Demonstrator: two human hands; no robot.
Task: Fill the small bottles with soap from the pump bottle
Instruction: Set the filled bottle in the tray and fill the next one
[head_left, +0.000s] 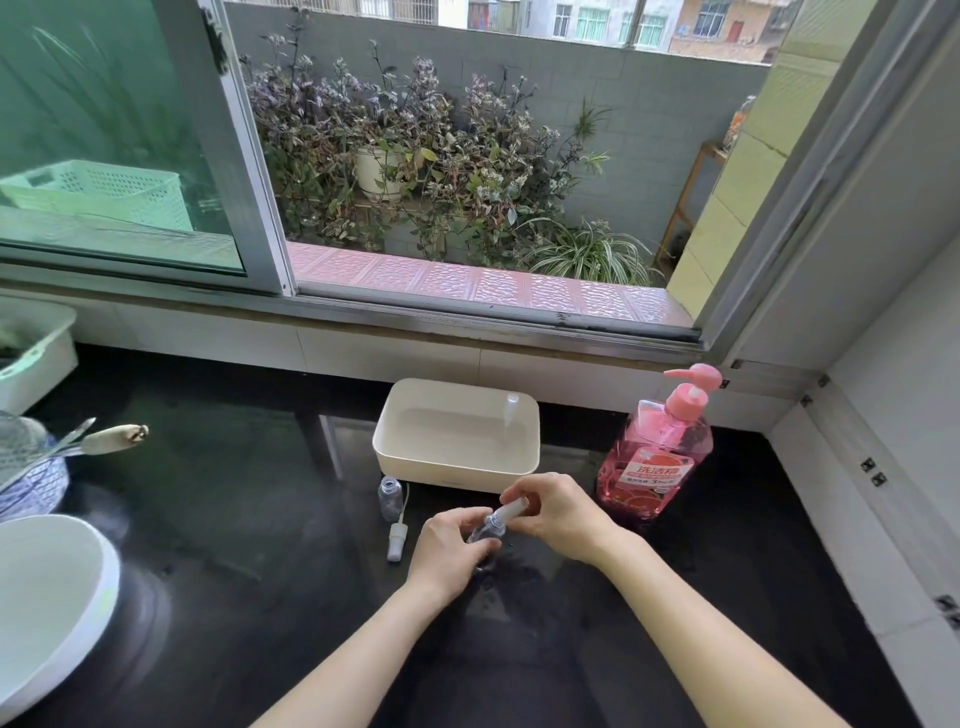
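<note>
My left hand (447, 551) grips a small clear bottle (487, 531) just above the black counter. My right hand (556, 512) pinches that bottle's white spray top (511, 506). A second small clear bottle (390, 496) stands uncapped to the left, and its white spray top (397, 540) lies on the counter in front of it. The pink pump bottle (655, 457) of soap stands to the right, behind my right hand. A third small bottle (511, 413) leans inside the white tray (415, 457).
The white tray sits against the back wall under the open window. A white bowl (47, 597) and a blue patterned dish with utensils (31, 467) stand at the left. A white basket (31, 353) is at the far left. White tiled wall borders the right.
</note>
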